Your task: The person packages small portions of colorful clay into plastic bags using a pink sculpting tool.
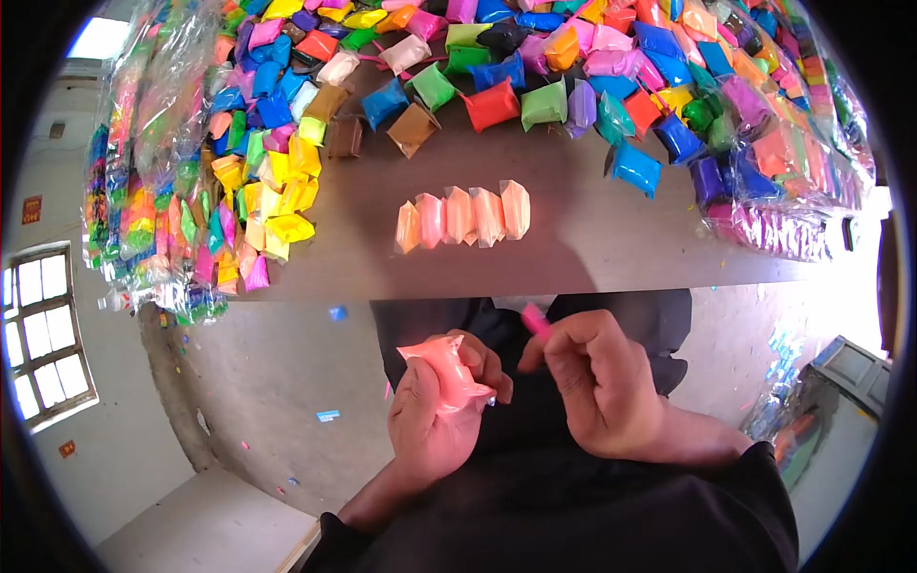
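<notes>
Wrapped around a salmon-pink packet (446,371) are the fingers of my left hand (435,420), held over my lap below the table edge. To its right, my right hand (607,392) pinches a small bright pink piece (536,321) between thumb and fingers. The two hands are apart. Several peach and pink packets in clear wrap (460,216) stand side by side in a row on the brown table (382,272), beyond my hands.
Many coloured packets (492,105) cover the table's far side. Clear bags of packets lie at the left (158,143) and right (793,162). Scraps (329,415) lie on the floor. A window (48,329) is at the left.
</notes>
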Motion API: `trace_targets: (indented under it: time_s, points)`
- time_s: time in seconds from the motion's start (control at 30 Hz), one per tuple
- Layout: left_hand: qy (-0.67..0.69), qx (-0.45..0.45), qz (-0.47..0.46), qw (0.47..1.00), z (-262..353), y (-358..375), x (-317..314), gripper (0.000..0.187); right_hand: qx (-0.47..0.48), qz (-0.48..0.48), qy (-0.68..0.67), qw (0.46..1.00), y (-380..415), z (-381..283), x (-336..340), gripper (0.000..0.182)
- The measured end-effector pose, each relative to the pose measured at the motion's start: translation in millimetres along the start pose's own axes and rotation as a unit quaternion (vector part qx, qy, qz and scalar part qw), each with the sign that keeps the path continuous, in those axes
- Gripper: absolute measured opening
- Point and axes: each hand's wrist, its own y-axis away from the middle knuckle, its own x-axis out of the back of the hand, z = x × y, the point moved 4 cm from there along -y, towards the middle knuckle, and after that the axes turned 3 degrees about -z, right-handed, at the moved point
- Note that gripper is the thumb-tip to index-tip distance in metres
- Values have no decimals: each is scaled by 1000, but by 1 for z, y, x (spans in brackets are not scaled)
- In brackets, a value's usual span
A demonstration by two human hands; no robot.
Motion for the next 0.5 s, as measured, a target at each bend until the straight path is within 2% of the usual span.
trace_targets:
  time_s: [0.07, 0.17, 0.23, 0.27, 0.37, 0.43, 0.5]
  points:
    - [30, 2, -32, 999, 0, 1, 8, 49, -7, 9, -37, 999, 2, 0, -4, 17]
    - [45, 18, -86, 995, 0, 5, 5, 51, 30, -23, 24, 999, -1, -5, -9, 19]
    - [-128, 10, -12, 992, 9, 7, -1, 50, 104, -54, 51, 992, -6, -12, -11, 16]
    - [-127, 11, -11, 992, 11, 7, -6, 50, 139, -70, 64, 986, -6, -15, -12, 16]
    - [-188, -2, 33, 982, 11, 6, -12, 47, 142, -82, 98, 982, 1, -11, -20, 16]
    - [-234, -64, 79, 967, 10, 7, -10, 39, 149, -73, 106, 980, -1, -12, -22, 16]
    - [-225, -46, 62, 971, 14, 8, -12, 36, 109, -35, 98, 989, -4, -11, -18, 16]
